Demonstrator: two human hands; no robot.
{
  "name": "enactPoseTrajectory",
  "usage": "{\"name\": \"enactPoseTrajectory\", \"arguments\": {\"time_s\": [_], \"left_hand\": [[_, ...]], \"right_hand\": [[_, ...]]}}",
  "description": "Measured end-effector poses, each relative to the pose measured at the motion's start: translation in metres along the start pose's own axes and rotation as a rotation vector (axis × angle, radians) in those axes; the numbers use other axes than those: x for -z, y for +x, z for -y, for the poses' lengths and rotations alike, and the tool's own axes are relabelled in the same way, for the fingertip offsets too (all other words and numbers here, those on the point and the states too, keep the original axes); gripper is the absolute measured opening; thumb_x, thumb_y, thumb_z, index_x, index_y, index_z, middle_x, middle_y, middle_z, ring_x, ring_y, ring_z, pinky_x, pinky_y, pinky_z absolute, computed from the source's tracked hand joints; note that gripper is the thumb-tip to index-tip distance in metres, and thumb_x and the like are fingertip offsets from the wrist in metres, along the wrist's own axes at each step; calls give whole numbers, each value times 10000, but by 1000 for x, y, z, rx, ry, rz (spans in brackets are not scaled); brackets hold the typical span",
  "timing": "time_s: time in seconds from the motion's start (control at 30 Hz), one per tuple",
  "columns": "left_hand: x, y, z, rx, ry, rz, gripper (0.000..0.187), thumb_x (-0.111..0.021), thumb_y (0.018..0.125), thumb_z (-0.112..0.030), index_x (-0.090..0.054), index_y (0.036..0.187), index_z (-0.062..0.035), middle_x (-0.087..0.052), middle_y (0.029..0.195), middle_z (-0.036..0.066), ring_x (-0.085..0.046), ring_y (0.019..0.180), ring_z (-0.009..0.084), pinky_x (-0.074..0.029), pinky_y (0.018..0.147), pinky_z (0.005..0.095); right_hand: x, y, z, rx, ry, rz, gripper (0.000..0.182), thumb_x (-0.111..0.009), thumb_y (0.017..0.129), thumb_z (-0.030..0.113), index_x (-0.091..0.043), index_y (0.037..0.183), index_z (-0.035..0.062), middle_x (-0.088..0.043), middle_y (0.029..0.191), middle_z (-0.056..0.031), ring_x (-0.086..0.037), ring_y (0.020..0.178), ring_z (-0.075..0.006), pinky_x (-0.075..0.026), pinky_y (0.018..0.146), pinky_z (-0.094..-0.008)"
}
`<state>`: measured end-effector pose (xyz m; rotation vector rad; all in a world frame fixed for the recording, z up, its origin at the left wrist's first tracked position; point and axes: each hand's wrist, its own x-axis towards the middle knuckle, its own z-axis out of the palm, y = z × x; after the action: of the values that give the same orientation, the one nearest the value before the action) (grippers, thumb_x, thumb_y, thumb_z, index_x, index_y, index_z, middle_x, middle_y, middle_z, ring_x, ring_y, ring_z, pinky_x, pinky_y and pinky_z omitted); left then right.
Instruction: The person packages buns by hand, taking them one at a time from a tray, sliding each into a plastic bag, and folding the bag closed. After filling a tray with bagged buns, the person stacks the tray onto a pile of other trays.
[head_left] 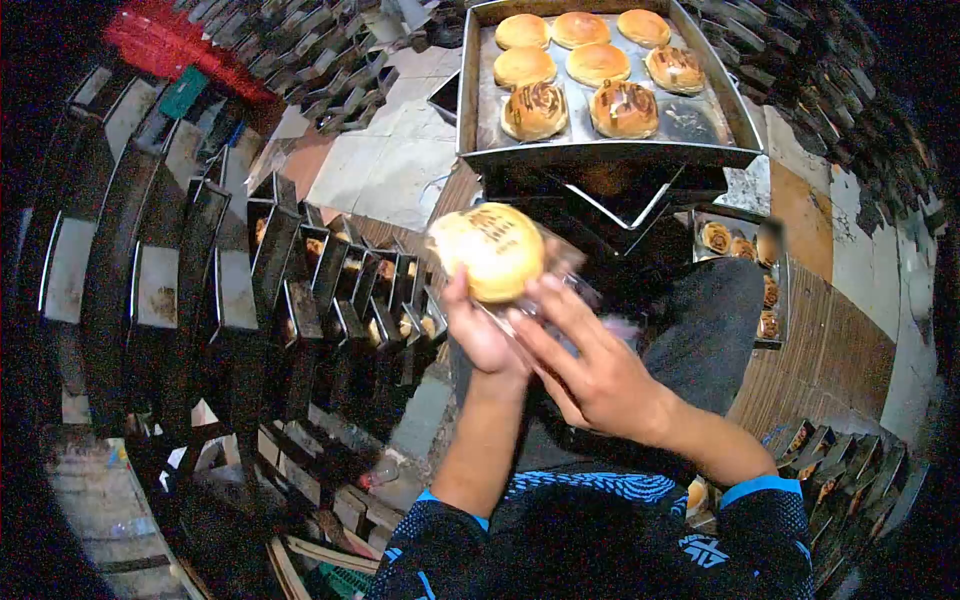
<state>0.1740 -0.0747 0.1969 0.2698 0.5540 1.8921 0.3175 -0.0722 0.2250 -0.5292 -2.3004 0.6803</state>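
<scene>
my left hand [478,335] holds a round golden bun [490,250] up at chest height, fingers curled under and closed around its lower edge, while my right hand [590,375] pinches a clear plastic wrapper [545,310] just behind and below it, fingers half bent and gripping the film. the bun sits partly at the mouth of that wrapper, touching it, its top marked with dark streaks. ahead of me a metal tray [715,95] carries more buns [598,64], plain ones at the back and two with dark swirls in front. stacks of empty dark baking tins [300,280] stand to my left, and a smaller tray of swirled pastries [722,238] lies to the right of my lap.

done well, i judge, this step wants the wrapper's mouth held wide with the right fingers and the bun eased in level, with light pressure so the soft crust is not dented or the topping smeared on the film.

no brand, label or readable writing shows on the wrapper, the tray or the tins; a pale emblem on my dark sleeve [700,550] is too small to read.
</scene>
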Motion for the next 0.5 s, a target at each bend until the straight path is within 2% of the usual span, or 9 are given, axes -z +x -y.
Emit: {"name": "enactPoseTrajectory", "arguments": {"time_s": [0.03,0.1,0.13,0.17,0.23,0.3,0.37,0.43,0.5], "left_hand": [[7,4,-11,45,-107,2,702,-508,857,-482,-372,1398,-56,-517,1312,208,-518,1161,441,-423,976,607],[5,0,-25,-30,37,-70,741,-515,845,-521,-366,1407,-62,-492,1345,204,-494,1191,457,-418,977,619],[6,-3,-26,5,-2,-68,713,-500,857,-507,-379,1395,-55,-517,1319,189,-533,1164,399,-452,957,565],[6,-5,-26,41,-43,-60,686,-484,868,-493,-391,1382,-48,-541,1294,174,-571,1137,341,-486,936,511],[-1,-10,-13,66,-30,17,664,-490,877,-462,-392,1377,-35,-544,1288,180,-576,1135,324,-490,941,504],[-1,-8,-6,100,156,8,623,-512,888,-408,-407,1356,-12,-572,1251,178,-605,1089,311,-533,893,463],[11,3,-16,151,54,-67,609,-523,884,-406,-424,1348,-24,-577,1248,179,-607,1088,311,-542,859,497],[25,9,-38,211,-150,-17,587,-502,879,-441,-459,1346,-87,-581,1246,177,-604,1073,345,-528,827,559],[31,8,-54,196,-267,-91,660,-495,865,-479,-425,1367,-56,-531,1288,225,-583,1057,434,-520,836,568]], "right_hand": [[0,-4,-4,6,10,4,525,-638,746,55,-550,1264,68,-406,1390,-278,-400,1297,-450,-405,1034,-484],[4,-16,-16,17,227,433,396,-653,757,47,-612,1150,42,-589,1180,-209,-593,1063,-354,-495,906,-420],[8,-12,-25,15,405,485,299,-678,755,58,-657,1052,25,-658,951,-143,-647,835,-304,-521,777,-395],[6,-6,-25,2,531,259,203,-686,766,77,-673,960,19,-657,868,-137,-651,788,-310,-519,726,-398],[5,10,-25,-35,505,138,180,-690,764,88,-650,925,19,-638,858,-148,-640,811,-332,-514,708,-399],[-2,19,-22,0,469,247,130,-669,790,87,-614,878,8,-615,838,-161,-627,826,-346,-507,713,-403],[1,23,-14,137,452,253,139,-689,803,98,-593,867,18,-589,774,-135,-608,732,-305,-480,642,-405],[26,24,-8,263,911,580,127,-630,852,104,-591,828,-15,-604,793,-161,-622,773,-322,-486,642,-416],[34,21,-31,201,1199,925,124,-626,859,115,-620,843,-8,-628,792,-153,-626,728,-318,-500,633,-407]]}}
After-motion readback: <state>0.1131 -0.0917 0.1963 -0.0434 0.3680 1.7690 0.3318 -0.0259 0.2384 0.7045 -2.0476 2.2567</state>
